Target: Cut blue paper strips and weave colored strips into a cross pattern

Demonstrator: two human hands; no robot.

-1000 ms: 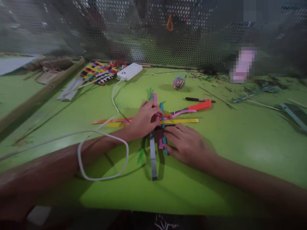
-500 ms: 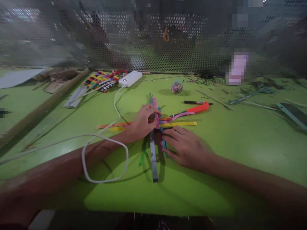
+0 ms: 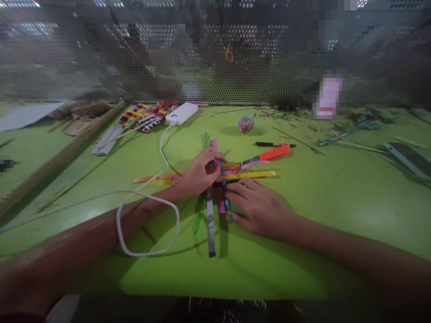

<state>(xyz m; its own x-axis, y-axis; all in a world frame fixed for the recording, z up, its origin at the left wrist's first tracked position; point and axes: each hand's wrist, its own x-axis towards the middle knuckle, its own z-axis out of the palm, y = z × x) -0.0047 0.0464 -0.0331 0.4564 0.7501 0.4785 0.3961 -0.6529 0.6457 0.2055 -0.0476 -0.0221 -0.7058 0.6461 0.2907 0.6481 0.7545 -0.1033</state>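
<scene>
My left hand [image 3: 201,172] has its thumb and forefinger closed on a pink strip [image 3: 215,148] in a woven cross of coloured strips. My right hand [image 3: 262,205] lies palm down with its fingers apart, fingertips touching a blue strip [image 3: 228,205] near a black strip. A grey strip [image 3: 210,224] runs toward me beside a green strip [image 3: 199,217]. Sideways through the crossing lie a yellow strip [image 3: 259,174] and an orange strip [image 3: 143,179]. The middle of the weave is partly hidden by my fingers.
A white power bank [image 3: 182,114] has a looped cable [image 3: 148,255] passing over my left forearm. Behind the strips are a red-orange handled tool [image 3: 275,152], a black pen [image 3: 264,144] and a multicoloured ball [image 3: 245,124]. At left lie a woven piece [image 3: 136,116] and a long pole [image 3: 63,154].
The grey strip's near end and the pink and blue strips have shifted slightly left in view. The whole view has also moved a little. Both hands keep nearly the same pose.
</scene>
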